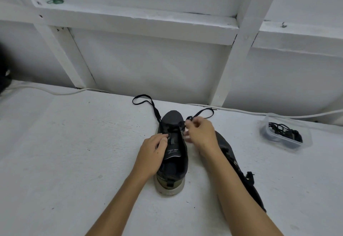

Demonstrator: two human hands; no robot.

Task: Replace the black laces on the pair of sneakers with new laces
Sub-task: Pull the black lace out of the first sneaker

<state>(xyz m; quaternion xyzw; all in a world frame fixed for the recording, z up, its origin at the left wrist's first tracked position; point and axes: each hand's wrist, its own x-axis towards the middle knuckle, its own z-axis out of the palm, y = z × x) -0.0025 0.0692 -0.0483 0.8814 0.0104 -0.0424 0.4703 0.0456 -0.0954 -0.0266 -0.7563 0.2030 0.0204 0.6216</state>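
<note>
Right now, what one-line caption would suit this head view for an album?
Both hands work a black lace through a dark sneaker; spare laces wait in a clear tub.
</note>
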